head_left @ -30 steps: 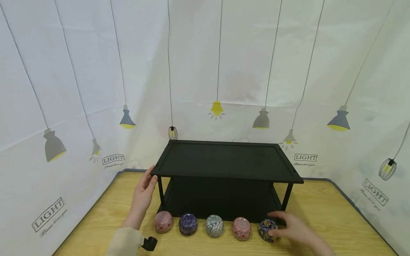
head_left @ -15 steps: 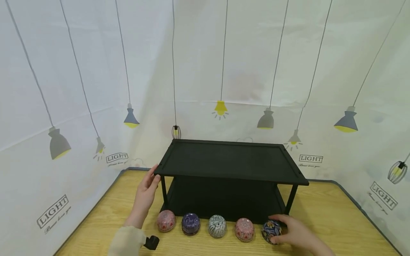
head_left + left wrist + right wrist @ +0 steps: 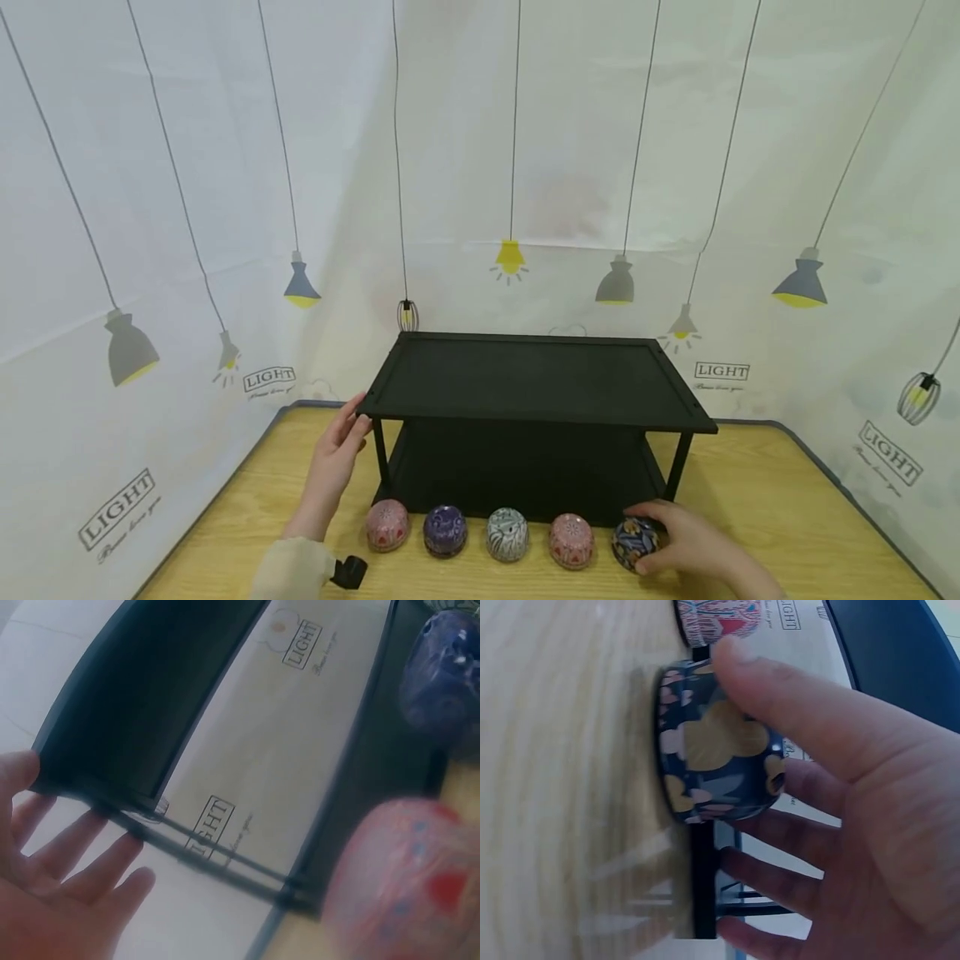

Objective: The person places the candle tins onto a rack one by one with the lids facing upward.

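A black two-tier rack (image 3: 525,379) stands on the wooden table, its top panel raised on thin posts. My left hand (image 3: 335,450) holds the front left corner of that panel; in the left wrist view the thumb lies at the corner and the spread fingers (image 3: 82,840) along the side edge. My right hand (image 3: 686,542) grips a dark blue floral tin (image 3: 724,742), thumb on one side and fingers on the other. The tin sits at the table surface, by the rack's front right post. It is the rightmost in a row of small round patterned tins.
Left of it along the rack's front edge stand a pink tin (image 3: 572,541), a white-and-grey tin (image 3: 507,534), a purple tin (image 3: 445,531) and another pink tin (image 3: 387,525). Wall sheeting (image 3: 465,167) printed with lamps encloses the table (image 3: 780,500) at the back and sides.
The right hand's fingers have closed in round the blue tin, which stays in about the same place. The left hand stays at the rack's corner. The head view shifts slightly.
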Demonstrator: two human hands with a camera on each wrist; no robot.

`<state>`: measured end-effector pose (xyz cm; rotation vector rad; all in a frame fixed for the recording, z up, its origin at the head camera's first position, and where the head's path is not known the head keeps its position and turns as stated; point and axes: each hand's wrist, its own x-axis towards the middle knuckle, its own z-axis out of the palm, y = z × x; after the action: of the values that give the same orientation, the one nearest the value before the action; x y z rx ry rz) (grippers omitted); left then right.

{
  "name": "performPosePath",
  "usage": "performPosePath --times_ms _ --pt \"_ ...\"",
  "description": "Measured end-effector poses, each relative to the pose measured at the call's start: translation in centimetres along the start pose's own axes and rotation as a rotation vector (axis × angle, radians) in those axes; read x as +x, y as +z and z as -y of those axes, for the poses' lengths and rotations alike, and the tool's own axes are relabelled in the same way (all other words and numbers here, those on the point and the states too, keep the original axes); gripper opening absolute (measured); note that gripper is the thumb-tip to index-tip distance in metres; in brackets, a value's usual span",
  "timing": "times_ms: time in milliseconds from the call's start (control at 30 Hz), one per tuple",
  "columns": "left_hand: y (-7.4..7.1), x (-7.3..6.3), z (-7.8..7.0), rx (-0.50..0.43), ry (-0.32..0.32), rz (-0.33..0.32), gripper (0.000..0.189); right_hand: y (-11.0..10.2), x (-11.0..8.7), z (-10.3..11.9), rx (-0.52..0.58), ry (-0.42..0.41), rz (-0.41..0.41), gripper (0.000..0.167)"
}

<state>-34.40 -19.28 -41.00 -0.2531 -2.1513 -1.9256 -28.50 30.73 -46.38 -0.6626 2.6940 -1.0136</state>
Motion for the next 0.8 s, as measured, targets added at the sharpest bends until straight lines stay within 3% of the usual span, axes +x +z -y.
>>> performPosePath --times_ms 233,367,600,800 --pt "-0.5 0.3 0.0 -0.014 -0.002 0.027 0.051 1.4 2.4 -8.5 -0.078 -0.029 -0.004 0.068" --pt "-0.2 0.4 0.0 -0.022 0.02 0.035 0.05 1.8 2.8 -10.5 -0.056 -0.001 0.009 0.072" --pt "-0.1 0.4 0.2 -0.016 0.019 0.034 0.051 1.9 2.4 -9.7 -0.091 -0.006 -0.005 0.073" --pt "-0.6 0.2 0.3 -0.012 0.011 0.035 0.054 1.0 0.9 -2.9 -0.09 -0.061 -0.02 0.071"
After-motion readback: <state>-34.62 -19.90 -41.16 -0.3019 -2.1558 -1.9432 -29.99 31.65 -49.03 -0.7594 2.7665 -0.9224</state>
